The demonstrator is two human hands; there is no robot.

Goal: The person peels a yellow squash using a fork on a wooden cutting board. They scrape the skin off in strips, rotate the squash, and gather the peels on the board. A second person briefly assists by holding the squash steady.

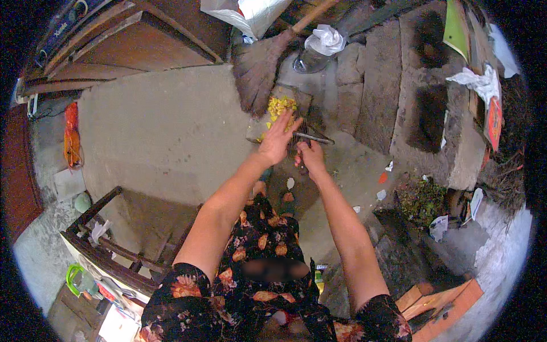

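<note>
My left hand [277, 139] reaches over a heap of chopped yellow pieces [280, 105], its fingers stretched out and close together. The pieces lie on a greyish board [303, 100] on the floor, some spilling toward its left side. Beside them, my right hand [309, 158] is closed round a dark bladed tool [314, 137]. Its narrow metal edge points right, and its exact kind is hard to make out. My left fingertips are close to its left end; whether they touch is unclear.
A broom [259, 68] leans just beyond the board. Behind it stands a dark pot [310, 60] topped with crumpled white plastic. A stepped earthen stove [384, 80] with dark openings rises at the right. An upturned wooden stool [122, 245] lies left; paper scraps [381, 195] litter the floor.
</note>
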